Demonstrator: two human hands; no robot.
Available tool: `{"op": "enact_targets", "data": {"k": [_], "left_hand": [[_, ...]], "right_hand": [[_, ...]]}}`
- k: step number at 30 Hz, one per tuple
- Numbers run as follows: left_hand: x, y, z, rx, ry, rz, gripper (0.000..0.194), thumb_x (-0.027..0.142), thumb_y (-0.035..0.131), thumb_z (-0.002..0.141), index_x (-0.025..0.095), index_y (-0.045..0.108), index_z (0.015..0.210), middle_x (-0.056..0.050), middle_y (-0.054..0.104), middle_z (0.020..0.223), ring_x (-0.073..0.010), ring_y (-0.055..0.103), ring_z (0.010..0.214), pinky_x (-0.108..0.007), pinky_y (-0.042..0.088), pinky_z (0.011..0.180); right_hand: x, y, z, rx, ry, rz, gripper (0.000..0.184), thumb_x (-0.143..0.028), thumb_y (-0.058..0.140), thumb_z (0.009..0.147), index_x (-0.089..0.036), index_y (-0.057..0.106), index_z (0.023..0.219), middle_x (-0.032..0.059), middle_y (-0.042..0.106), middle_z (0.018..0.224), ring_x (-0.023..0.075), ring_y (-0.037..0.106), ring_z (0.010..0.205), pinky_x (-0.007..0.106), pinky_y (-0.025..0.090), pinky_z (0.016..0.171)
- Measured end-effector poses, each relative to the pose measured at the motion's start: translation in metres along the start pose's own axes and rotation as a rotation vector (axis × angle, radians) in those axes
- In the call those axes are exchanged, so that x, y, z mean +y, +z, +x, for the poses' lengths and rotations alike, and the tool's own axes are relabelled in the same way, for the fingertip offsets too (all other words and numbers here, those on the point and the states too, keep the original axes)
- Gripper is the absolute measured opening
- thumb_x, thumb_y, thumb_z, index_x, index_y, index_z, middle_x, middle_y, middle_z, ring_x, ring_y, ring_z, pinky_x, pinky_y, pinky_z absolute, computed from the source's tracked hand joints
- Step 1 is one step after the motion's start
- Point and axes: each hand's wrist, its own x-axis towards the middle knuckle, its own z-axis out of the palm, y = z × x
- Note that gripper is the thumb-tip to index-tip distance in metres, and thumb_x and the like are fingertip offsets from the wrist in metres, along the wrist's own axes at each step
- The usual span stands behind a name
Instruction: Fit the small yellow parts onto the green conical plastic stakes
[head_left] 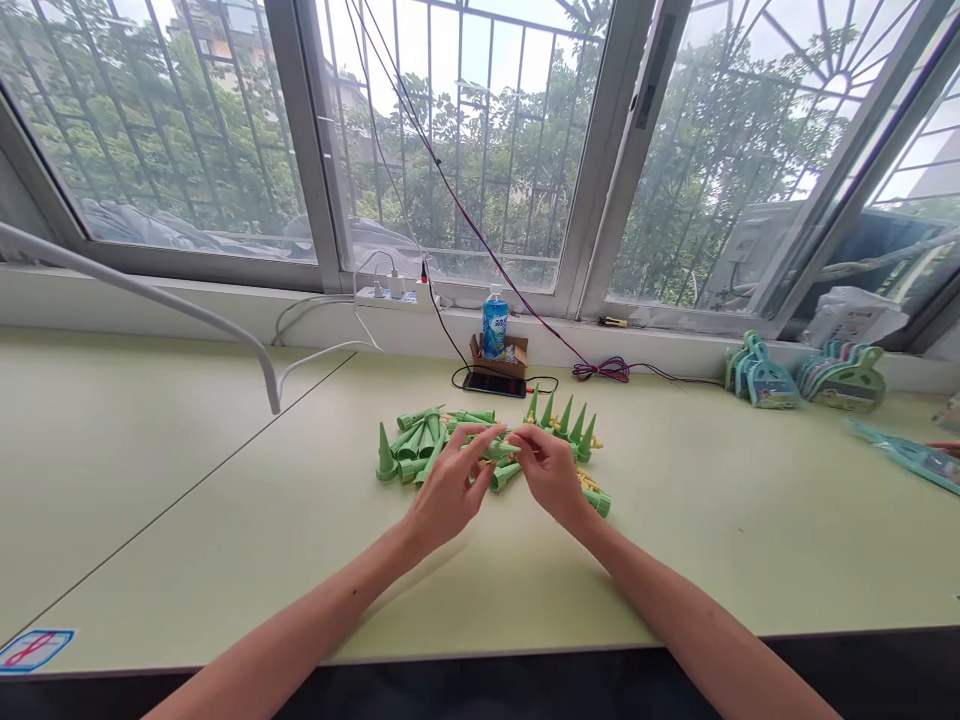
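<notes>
My left hand holds a green plastic cone-shaped spike level above the table, its pointed end to the right. Thumb and fingers of my right hand are pinched together at that tip. Whatever small thing they may hold is hidden. Left of and behind my hands lies a pile of similar green spikes, with one standing upright. Several more upright spikes form a slanting row behind my right hand. Small yellow pieces lie by my right wrist, next to a green ribbed cap.
At the back stand a blue bottle and a small cardboard box, behind a dark phone with a cable. Bundled wires and small dustpan sets lie farther right. A white pipe reaches over the left side.
</notes>
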Motion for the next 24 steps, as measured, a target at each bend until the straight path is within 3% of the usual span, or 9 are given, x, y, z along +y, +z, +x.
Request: {"op": "enact_targets", "data": {"k": [5, 11, 19, 24], "left_hand": [[0.0023, -0.0008, 0.0057, 0.010, -0.318, -0.336, 0.040, 0.051, 0.056, 0.089, 0.020, 0.051, 0.114, -0.007, 0.057, 0.100, -0.0107, 0.057, 0.054, -0.022, 0.044, 0.038], [0.0029, -0.0040, 0.0102, -0.319, -0.617, -0.730, 0.058, 0.070, 0.052, 0.083, 0.013, 0.060, 0.083, -0.004, 0.059, 0.074, -0.0108, 0.054, 0.049, -0.021, 0.041, 0.037], [0.0003, -0.0071, 0.0070, -0.350, -0.638, -0.895, 0.045, 0.056, 0.062, 0.085, 0.012, 0.063, 0.080, -0.005, 0.060, 0.080, -0.0085, 0.055, 0.056, -0.019, 0.043, 0.044], [0.0059, -0.0072, 0.0072, -0.315, -0.569, -0.756, 0.044, 0.055, 0.064, 0.083, 0.012, 0.059, 0.078, -0.006, 0.062, 0.084, -0.0091, 0.055, 0.053, -0.021, 0.044, 0.042]], "right_hand": [[-0.0005, -0.0022, 0.0006, 0.065, 0.017, 0.000, 0.024, -0.037, 0.052, 0.095, -0.018, 0.063, 0.083, 0.0008, 0.059, 0.070, 0.0119, 0.049, 0.058, 0.022, 0.040, 0.052], [-0.0056, -0.0020, 0.0004, 0.015, -0.006, -0.052, 0.024, -0.035, 0.052, 0.094, -0.018, 0.065, 0.084, 0.0029, 0.064, 0.076, 0.0139, 0.056, 0.066, 0.023, 0.045, 0.058], [-0.0046, -0.0014, -0.0008, -0.023, 0.010, -0.013, 0.022, -0.035, 0.054, 0.093, -0.018, 0.064, 0.082, 0.0022, 0.064, 0.075, 0.0136, 0.056, 0.066, 0.023, 0.047, 0.058], [-0.0053, -0.0019, -0.0014, -0.019, 0.012, 0.018, 0.017, -0.034, 0.056, 0.092, -0.019, 0.060, 0.086, 0.0010, 0.062, 0.074, 0.0133, 0.057, 0.065, 0.023, 0.049, 0.058]]}}
